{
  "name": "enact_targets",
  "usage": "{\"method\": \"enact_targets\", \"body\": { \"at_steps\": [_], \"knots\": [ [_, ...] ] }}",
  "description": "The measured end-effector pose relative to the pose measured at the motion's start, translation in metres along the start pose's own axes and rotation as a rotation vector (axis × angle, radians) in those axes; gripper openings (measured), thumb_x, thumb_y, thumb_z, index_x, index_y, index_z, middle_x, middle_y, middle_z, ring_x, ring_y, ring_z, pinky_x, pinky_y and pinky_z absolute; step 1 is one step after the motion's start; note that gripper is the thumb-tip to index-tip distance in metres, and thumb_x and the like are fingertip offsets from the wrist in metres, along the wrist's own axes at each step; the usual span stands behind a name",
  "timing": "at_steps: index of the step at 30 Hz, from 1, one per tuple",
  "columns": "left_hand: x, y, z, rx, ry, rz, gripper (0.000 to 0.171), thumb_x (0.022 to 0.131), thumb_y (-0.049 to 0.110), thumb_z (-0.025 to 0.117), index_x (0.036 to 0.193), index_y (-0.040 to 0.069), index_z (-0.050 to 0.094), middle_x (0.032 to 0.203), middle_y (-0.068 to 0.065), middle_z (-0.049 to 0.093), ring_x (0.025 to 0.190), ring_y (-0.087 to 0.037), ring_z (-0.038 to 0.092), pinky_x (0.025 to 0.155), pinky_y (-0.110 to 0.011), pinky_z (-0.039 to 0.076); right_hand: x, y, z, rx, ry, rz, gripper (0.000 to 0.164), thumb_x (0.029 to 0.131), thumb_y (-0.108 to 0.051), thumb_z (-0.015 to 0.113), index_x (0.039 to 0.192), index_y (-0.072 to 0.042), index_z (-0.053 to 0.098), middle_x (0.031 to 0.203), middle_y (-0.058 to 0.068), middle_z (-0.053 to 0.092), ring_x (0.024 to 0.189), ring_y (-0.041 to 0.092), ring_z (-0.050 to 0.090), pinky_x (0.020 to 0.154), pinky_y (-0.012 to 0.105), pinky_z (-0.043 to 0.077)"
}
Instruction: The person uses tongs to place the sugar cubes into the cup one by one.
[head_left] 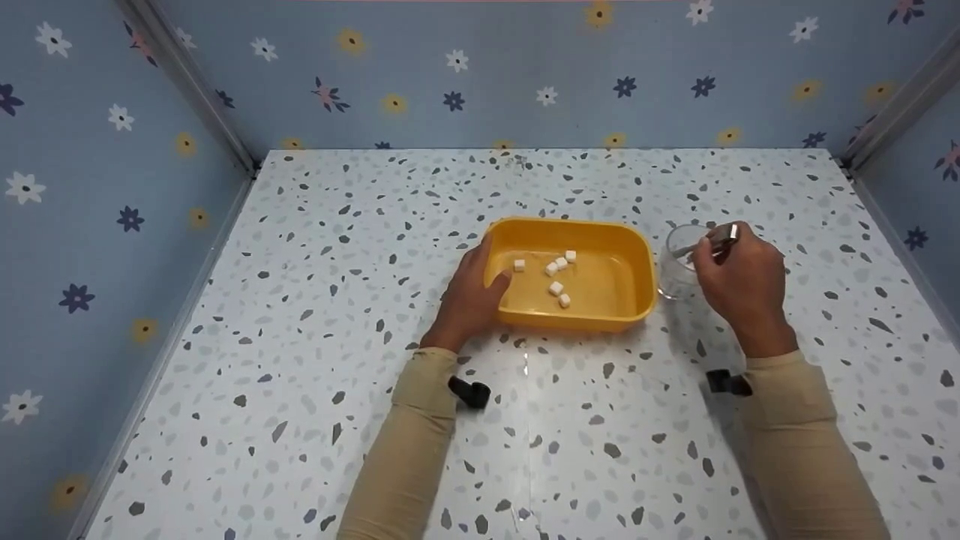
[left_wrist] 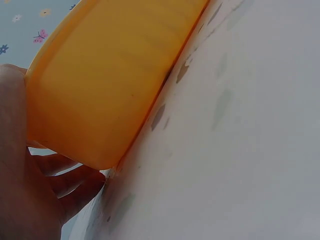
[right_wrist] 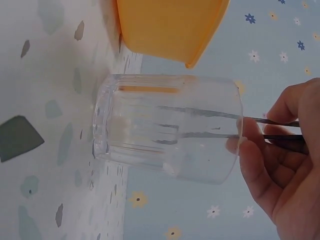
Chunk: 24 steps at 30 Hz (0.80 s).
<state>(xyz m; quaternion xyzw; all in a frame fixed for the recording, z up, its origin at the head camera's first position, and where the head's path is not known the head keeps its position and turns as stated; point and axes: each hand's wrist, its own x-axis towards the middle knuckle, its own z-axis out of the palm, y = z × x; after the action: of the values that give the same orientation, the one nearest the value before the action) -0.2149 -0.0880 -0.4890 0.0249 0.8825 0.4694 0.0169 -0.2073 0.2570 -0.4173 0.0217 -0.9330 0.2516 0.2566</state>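
Note:
A yellow plastic tub (head_left: 570,321) stands on the table, with several small white cubes (head_left: 556,288) scattered on its floor. My left hand (head_left: 469,298) grips the tub's left end, thumb over the rim and fingers along the outside wall. To the tub's right is a clear drinking glass (right_wrist: 210,162), upright on the table. Metal tongs (head_left: 724,237) are pinched in my right hand (head_left: 746,281) above the glass. In the right wrist view, their arms reach down inside it, forked tips apart. Whitish shapes show through the glass; whether they are cubes I cannot tell.
The white speckled table (head_left: 300,300) meets blue flowered panels (head_left: 495,75) at the back and both sides. Only a narrow gap separates the tub's right end from the glass. A black strap (head_left: 471,392) is on each wrist.

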Motion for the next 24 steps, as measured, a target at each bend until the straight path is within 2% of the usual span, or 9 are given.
{"method": "enact_targets", "body": {
  "at_steps": [2, 5, 13, 24],
  "knots": [
    [0.001, -0.001, 0.000, -0.003, 0.001, 0.001, 0.071, 0.100, 0.038, 0.050, 0.162, 0.028, 0.018, 0.159, -0.002, 0.032, 0.136, -0.019, 0.042, 0.114, -0.039, 0.032, 0.000, -0.002, -0.001, -0.016, 0.010, 0.013, 0.024, 0.097, -0.015, 0.055, 0.097, 0.008, 0.062, 0.085, 0.022, 0.067, 0.072, 0.034, 0.062, 0.067, 0.045, 0.051],
    [0.001, -0.001, 0.000, 0.000, -0.002, 0.000, 0.071, 0.100, 0.039, 0.050, 0.162, 0.028, 0.018, 0.160, -0.002, 0.032, 0.136, -0.020, 0.041, 0.115, -0.040, 0.031, 0.000, -0.003, -0.003, -0.033, 0.038, 0.019, 0.024, 0.096, -0.014, 0.054, 0.094, 0.008, 0.062, 0.084, 0.024, 0.067, 0.071, 0.036, 0.062, 0.068, 0.049, 0.052],
    [0.000, 0.002, -0.002, 0.010, -0.006, -0.002, 0.070, 0.100, 0.036, 0.050, 0.162, 0.024, 0.019, 0.160, -0.003, 0.032, 0.140, -0.021, 0.038, 0.115, -0.041, 0.030, -0.002, -0.004, -0.004, -0.027, 0.119, -0.012, 0.024, 0.095, -0.014, 0.055, 0.088, 0.009, 0.063, 0.078, 0.022, 0.066, 0.065, 0.035, 0.060, 0.063, 0.047, 0.048],
    [0.000, 0.001, 0.000, 0.006, -0.002, -0.008, 0.071, 0.100, 0.038, 0.050, 0.162, 0.029, 0.018, 0.160, -0.002, 0.031, 0.137, -0.020, 0.040, 0.115, -0.041, 0.031, -0.001, -0.008, -0.011, -0.025, 0.137, -0.023, 0.024, 0.095, -0.013, 0.055, 0.090, 0.009, 0.063, 0.077, 0.023, 0.066, 0.065, 0.036, 0.061, 0.062, 0.048, 0.048]
  ]
}}
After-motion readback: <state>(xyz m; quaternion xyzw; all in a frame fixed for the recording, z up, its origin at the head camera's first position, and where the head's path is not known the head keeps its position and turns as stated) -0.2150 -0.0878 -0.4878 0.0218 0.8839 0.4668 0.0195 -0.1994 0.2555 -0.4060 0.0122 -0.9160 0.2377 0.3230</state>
